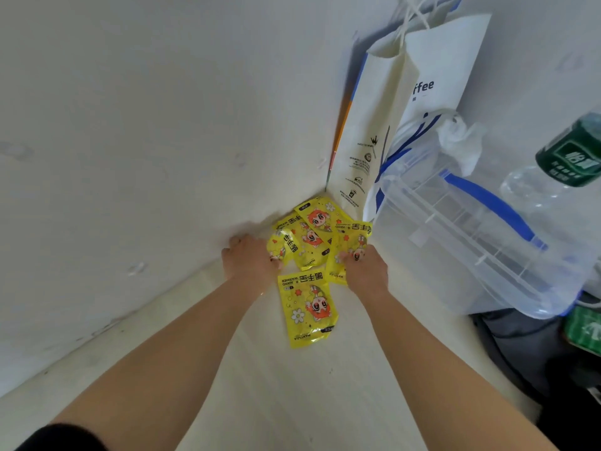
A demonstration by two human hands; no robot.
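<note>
Head camera view, looking down two bare forearms to a corner where a white wall [162, 125] meets a pale surface [292, 385]. A tall white paper carrier bag [367, 131] leans in that corner. At the foot of the bag lies a pile of flat yellow plastic hand-warmer packets [309, 236], each printed with a red-haired cartoon figure, overlapping one another. One separate packet [307, 307] lies further from the bag, between the two wrists. The right hand [366, 270] has its fingers curled down onto the rightmost packet [349, 239], gripping its near edge. The left hand [250, 255] has bent fingers and touches the leftmost packet [281, 247], which is crumpled; whether it grips it I cannot tell. To the bag's right stands a clear plastic storage box with a blue handle [471, 242]. The packets look light, limp and slick, likely to slide over each other, so pinching a sealed edge or scooping several together seems best.
</note>
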